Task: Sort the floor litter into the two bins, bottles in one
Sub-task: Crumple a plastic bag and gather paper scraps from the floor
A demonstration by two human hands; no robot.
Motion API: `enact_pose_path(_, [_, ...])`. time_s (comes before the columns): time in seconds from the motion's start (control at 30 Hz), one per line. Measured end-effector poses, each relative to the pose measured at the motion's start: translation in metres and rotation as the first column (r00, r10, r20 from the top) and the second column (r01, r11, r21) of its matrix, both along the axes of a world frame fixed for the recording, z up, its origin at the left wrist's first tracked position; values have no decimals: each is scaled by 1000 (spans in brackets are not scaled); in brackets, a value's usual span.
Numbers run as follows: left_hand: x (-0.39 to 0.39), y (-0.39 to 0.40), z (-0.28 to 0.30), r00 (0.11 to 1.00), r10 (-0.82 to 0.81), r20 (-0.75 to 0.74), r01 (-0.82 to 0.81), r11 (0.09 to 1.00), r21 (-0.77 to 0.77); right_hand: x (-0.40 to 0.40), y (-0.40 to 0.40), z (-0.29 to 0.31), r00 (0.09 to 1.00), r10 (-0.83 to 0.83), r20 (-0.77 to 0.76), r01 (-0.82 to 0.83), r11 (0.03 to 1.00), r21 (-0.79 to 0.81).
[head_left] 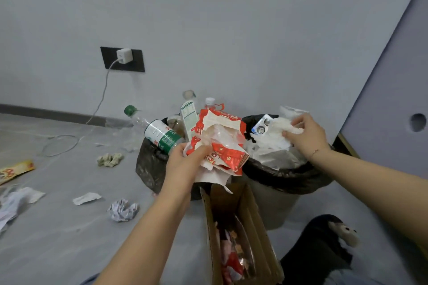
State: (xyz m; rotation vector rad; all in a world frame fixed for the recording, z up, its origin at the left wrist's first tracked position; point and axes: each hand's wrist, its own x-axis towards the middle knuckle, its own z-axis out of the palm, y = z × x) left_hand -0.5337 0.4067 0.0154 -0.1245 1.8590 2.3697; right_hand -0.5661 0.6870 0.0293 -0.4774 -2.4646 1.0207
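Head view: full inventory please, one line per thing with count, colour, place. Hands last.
bins: 2, black liners, side by side at the wall
bottles: several, clear, in the left bin; exact count unclear
red and white wrappers: a bunch, in the left hand between the bins
white paper: heap, in the right bin
blister pack: 1, silver, on that heap
cardboard box: 1, brown, in front of the bins, scraps inside
floor litter: crumpled white papers, a beige wad, a yellow packet, left floor
charger: 1, white, in the wall socket
left hand: grips the wrappers
right hand: pinches white paper over the right bin
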Motion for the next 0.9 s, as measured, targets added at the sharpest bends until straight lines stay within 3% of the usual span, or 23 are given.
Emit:
enact_pose_path(0.07, [-6,8,3,999,-34,-11,34,999,18,-10,4,-10,967,43,251,-75,990,117])
enact_pose_path(0.13, [-11,12,4,997,-69,-17,69,998,2,-12,3,-13,943,30,331,-129,951,280])
enact_pose_path(0.23, [-22,21,5,992,-124,-26,123,991,-53,-4,4,-4,990,32,139,-87,907,412])
enact_pose_path(0.3, [-30,29,8,992,-124,-27,122,990,-72,3,10,6,994,107,-29,-86,906,414])
enact_pose_path(0.43, [-44,42,15,997,-65,-35,63,997,-48,7,32,22,986,107,-131,-82,980,182])
enact_pose_path(0.53, [-51,51,16,1000,-18,-10,18,1000,-21,0,46,16,999,49,4,-49,999,-2])
enact_pose_path(0.67, [-53,63,13,1000,-26,-8,26,999,-19,-9,48,-10,934,298,196,-279,953,-118])
enact_pose_path(0.77, [-57,70,13,999,-25,-24,24,999,-29,-6,44,-20,789,439,429,-508,860,55])
enact_pose_path(0.9, [-70,86,13,997,-32,-73,26,997,-78,3,38,-20,616,458,641,-702,689,181])
